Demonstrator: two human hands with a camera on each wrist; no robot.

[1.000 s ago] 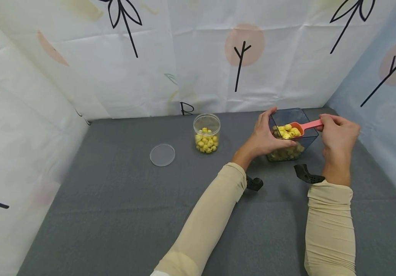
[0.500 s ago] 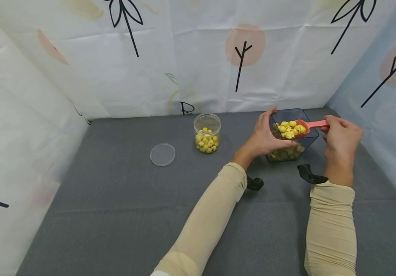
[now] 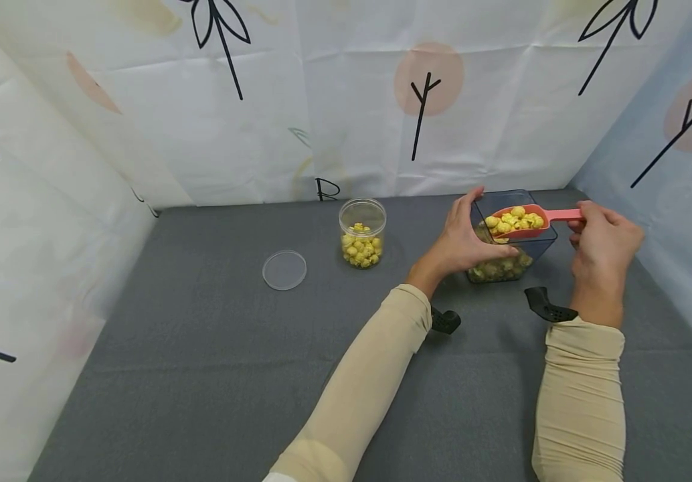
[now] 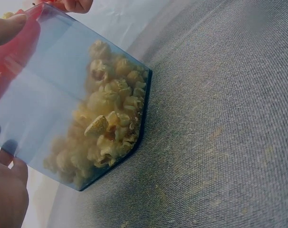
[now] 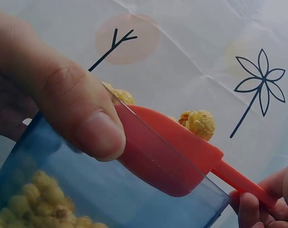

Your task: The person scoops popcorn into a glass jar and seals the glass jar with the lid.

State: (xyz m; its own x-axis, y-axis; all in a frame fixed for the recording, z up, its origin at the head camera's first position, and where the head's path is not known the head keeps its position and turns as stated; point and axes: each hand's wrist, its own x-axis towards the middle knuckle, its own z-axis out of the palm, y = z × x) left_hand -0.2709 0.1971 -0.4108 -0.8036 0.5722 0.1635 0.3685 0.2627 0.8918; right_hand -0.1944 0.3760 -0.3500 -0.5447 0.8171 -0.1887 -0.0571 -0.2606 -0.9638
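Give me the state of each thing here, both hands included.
Coral-pink plastic scoop: loaded with yellow popcorn
Blue-tinted clear plastic box: open, partly filled
Round clear plastic jar: open, upright, partly filled
Round clear plastic lid: off the jar, lying flat
Left hand: gripping the box
Right hand: holding the scoop

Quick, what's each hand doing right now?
Left hand: holding the see-through container, thumb near its rim.
Right hand: holding the pink scoop by its handle, with popcorn in it.
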